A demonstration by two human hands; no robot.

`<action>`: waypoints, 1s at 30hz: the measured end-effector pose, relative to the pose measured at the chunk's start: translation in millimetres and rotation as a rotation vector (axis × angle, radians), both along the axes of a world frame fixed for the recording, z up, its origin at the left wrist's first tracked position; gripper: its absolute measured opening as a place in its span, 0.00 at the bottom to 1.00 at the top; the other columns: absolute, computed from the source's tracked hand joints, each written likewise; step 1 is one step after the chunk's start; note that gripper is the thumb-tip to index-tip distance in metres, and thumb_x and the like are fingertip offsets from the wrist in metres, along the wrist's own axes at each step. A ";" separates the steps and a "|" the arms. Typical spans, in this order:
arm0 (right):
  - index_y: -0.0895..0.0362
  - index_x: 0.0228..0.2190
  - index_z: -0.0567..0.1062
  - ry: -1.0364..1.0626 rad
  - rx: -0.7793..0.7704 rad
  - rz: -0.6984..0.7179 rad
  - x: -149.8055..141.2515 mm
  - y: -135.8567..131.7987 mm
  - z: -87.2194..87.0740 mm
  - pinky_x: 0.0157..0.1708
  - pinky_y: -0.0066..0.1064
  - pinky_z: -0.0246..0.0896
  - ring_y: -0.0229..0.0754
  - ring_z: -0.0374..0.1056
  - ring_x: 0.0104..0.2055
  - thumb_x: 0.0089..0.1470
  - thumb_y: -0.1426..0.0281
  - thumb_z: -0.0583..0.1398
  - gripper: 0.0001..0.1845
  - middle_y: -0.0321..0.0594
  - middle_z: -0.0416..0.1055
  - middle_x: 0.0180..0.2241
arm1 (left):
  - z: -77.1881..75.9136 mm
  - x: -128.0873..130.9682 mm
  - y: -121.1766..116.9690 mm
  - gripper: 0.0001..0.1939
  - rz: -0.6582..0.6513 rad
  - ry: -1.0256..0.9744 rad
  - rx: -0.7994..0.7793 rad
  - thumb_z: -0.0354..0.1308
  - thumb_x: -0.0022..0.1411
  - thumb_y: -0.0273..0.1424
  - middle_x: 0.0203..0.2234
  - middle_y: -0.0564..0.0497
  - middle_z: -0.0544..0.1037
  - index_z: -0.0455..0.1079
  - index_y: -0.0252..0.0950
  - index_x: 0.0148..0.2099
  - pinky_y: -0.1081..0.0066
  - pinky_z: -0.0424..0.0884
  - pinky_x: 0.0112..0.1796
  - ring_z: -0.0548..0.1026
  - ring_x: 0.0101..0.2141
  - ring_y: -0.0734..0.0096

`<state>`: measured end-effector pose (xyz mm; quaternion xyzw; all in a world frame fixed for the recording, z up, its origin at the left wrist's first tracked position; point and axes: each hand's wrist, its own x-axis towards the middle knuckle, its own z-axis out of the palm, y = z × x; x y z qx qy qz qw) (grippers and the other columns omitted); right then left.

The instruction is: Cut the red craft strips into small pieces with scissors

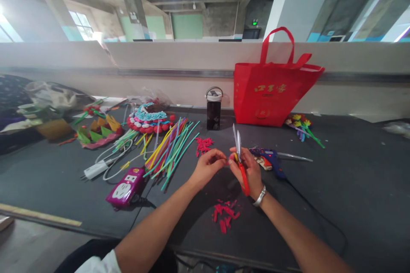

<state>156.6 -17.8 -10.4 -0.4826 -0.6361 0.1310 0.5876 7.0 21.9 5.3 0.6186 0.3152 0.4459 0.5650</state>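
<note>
The fingers of the right hand (252, 174) grasp the red-handled scissors (238, 149), blades pointing far; those of the left hand (208, 166) curl alongside, holding what I can't tell. I'd hold fingertips clear of the blades, working above the table (368, 170), between the near scraps (223, 225) and far red pieces (204, 146).

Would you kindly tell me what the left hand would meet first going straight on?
The left hand would likely meet the right hand, which holds the red-handled scissors; depth is hard to judge.
</note>
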 end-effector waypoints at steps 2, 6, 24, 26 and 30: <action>0.53 0.44 0.69 0.004 0.004 0.005 0.4 1.2 -1.7 0.39 0.32 0.69 0.39 0.71 0.37 0.54 0.71 0.59 0.14 0.39 0.71 0.41 | 1.1 -1.4 0.9 0.05 0.022 0.087 0.108 0.61 0.53 0.31 0.25 0.51 0.73 0.72 0.34 0.31 0.73 0.60 0.30 0.67 0.27 0.73; 0.53 0.45 0.69 0.015 -0.002 -0.010 0.4 2.4 -4.6 0.39 0.32 0.69 0.39 0.71 0.37 0.54 0.71 0.59 0.15 0.39 0.71 0.40 | -1.1 -2.6 2.7 0.04 0.034 0.226 0.220 0.60 0.52 0.29 0.22 0.53 0.72 0.72 0.33 0.29 0.74 0.60 0.28 0.65 0.24 0.75; 0.55 0.46 0.69 -0.211 -0.046 -0.061 -4.4 6.9 -14.3 0.39 0.32 0.67 0.41 0.71 0.37 0.48 0.76 0.56 0.21 0.38 0.74 0.39 | 7.1 -1.2 -1.0 0.07 0.054 -0.517 -0.261 0.65 0.52 0.30 0.21 0.55 0.72 0.71 0.35 0.33 0.74 0.64 0.29 0.69 0.23 0.77; 0.55 0.47 0.69 -0.265 -0.044 -0.063 -5.6 8.3 -16.9 0.40 0.33 0.67 0.42 0.71 0.39 0.46 0.77 0.56 0.23 0.41 0.73 0.41 | 6.8 -0.8 -1.5 0.07 0.064 -0.542 -0.269 0.66 0.52 0.29 0.22 0.54 0.73 0.71 0.35 0.34 0.74 0.65 0.29 0.70 0.24 0.77; 0.55 0.48 0.69 -0.347 -0.082 -0.077 -6.8 8.8 -18.0 0.40 0.35 0.67 0.45 0.71 0.41 0.44 0.77 0.56 0.26 0.42 0.73 0.42 | 4.6 0.3 -1.5 0.07 0.078 -0.573 -0.267 0.66 0.51 0.29 0.24 0.54 0.74 0.71 0.35 0.33 0.75 0.67 0.29 0.71 0.25 0.77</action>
